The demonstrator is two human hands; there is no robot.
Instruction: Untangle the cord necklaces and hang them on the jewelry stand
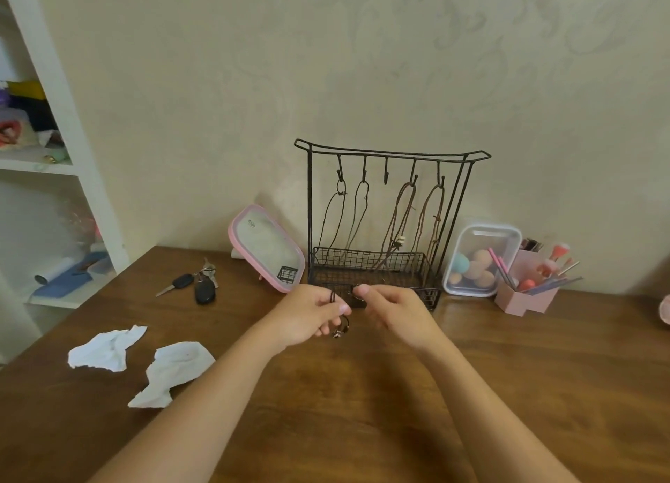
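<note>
While both arms reach forward over the wooden table (pixel 362 417) in the head view, the left hand (pixel 308 314) and right hand (pixel 397 312) meet just in front of the jewelry stand (pixel 391 154), each pinching the dark cord necklace (pixel 343 326) between thumb and curled fingers. A short loop of that cord droops below the left thumb, with a small metal pendant (pixel 338 334) dangling just above the tabletop; the right thumb and forefinger clamp another part of it close to the stand's wire basket. On the black wire stand, which is set against the wall, four of the five hooks carry hung necklaces (pixel 400 241) whose lower ends drop into the basket. Left of the stand leans a pink-rimmed mirror (pixel 268 249), then a bunch of keys (pixel 197 283), and nearer the table edge two crumpled tissues (pixel 108 346). Right of it stand a clear box of makeup sponges (pixel 482 261) and a pink brush holder (pixel 525 296). A white shelf unit (pixel 76 127) fills the left side
</note>
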